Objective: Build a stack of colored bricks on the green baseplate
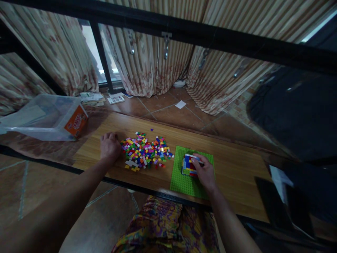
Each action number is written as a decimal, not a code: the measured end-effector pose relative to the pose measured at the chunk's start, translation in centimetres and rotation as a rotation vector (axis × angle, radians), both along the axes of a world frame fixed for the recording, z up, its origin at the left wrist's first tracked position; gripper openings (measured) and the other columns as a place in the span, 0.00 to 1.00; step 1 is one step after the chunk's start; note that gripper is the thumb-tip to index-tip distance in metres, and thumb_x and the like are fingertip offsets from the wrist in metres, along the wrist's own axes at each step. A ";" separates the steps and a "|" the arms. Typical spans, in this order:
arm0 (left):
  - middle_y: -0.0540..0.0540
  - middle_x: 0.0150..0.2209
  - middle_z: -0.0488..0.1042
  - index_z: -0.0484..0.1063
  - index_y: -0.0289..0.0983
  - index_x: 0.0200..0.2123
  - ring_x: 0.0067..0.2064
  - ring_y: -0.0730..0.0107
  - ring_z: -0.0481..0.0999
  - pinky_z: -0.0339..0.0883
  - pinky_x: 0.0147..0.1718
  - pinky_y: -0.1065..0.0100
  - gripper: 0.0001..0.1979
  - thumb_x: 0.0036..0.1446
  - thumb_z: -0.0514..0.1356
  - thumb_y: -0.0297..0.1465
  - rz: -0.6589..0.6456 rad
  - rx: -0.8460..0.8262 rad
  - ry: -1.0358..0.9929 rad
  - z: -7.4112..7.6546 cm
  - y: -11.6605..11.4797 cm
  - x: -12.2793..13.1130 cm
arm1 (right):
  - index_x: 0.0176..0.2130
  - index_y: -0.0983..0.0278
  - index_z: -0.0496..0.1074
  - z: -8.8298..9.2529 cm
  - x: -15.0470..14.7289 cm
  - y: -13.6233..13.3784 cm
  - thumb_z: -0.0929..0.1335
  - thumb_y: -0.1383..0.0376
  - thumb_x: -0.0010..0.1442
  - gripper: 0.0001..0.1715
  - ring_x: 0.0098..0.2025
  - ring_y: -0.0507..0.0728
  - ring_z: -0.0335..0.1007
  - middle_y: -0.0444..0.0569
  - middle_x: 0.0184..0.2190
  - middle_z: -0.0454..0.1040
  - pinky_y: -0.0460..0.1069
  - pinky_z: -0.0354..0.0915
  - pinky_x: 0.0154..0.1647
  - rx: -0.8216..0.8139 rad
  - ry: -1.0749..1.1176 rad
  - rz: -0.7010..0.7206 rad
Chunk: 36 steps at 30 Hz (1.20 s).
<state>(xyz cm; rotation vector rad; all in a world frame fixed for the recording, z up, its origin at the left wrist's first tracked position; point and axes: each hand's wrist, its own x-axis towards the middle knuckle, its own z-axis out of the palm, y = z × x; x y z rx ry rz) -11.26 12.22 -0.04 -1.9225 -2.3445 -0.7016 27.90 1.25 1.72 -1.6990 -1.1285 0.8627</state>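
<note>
Bricks (144, 151) lie by the left hand (110, 147), the right hand (205, 171) touches a bright block (187, 164) on the green board (184, 185), and I can't tell if either grip is closed.

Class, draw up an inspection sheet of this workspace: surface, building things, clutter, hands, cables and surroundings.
Surface: wood-grain tabletop.
Job's things: loose multicoloured bricks spread left of a green baseplate; a brick assembly over the baseplate.
Clutter: clear plastic bin with an orange label at far left; a white paper on the tiled floor.
Hands: left hand beside the bricks' left edge; right hand at the assembly, exact grip unclear.
Cables: nothing seen.
Surroundings: striped curtains, dark bar crossing the view.
</note>
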 end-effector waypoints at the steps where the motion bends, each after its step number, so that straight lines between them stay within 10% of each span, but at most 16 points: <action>1: 0.33 0.46 0.72 0.73 0.31 0.45 0.51 0.50 0.67 0.59 0.53 0.54 0.18 0.55 0.48 0.26 -0.003 0.003 0.003 -0.1 0.1 0.0 | 0.46 0.61 0.75 0.2 0.1 0.0 0.69 0.46 0.53 0.28 0.38 0.59 0.75 0.50 0.41 0.78 0.54 0.71 0.37 -0.005 0.037 -0.006; 9: 0.33 0.45 0.72 0.74 0.33 0.43 0.51 0.51 0.67 0.60 0.53 0.54 0.17 0.57 0.48 0.26 0.009 -0.004 -0.017 -0.2 0.1 0.2 | 0.43 0.65 0.76 1.8 0.6 -2.3 0.68 0.50 0.56 0.24 0.42 0.59 0.74 0.54 0.41 0.78 0.54 0.69 0.43 0.233 -0.022 -0.348; 20: 0.35 0.45 0.72 0.74 0.33 0.43 0.50 0.53 0.68 0.62 0.52 0.56 0.16 0.57 0.48 0.24 0.014 -0.013 0.033 -0.2 -0.1 0.6 | 0.39 0.57 0.76 1.8 -12.7 -4.5 0.64 0.63 0.64 0.10 0.44 0.56 0.70 0.47 0.40 0.75 0.52 0.67 0.45 0.377 -0.345 0.436; 36: 0.36 0.44 0.72 0.73 0.32 0.42 0.49 0.54 0.67 0.62 0.52 0.57 0.15 0.56 0.49 0.24 -0.013 0.021 0.014 -0.4 -0.3 0.7 | 0.40 0.62 0.74 -0.6 -19.4 -0.8 0.68 0.59 0.61 0.10 0.48 0.62 0.61 0.53 0.45 0.70 0.58 0.58 0.50 0.467 -0.743 0.500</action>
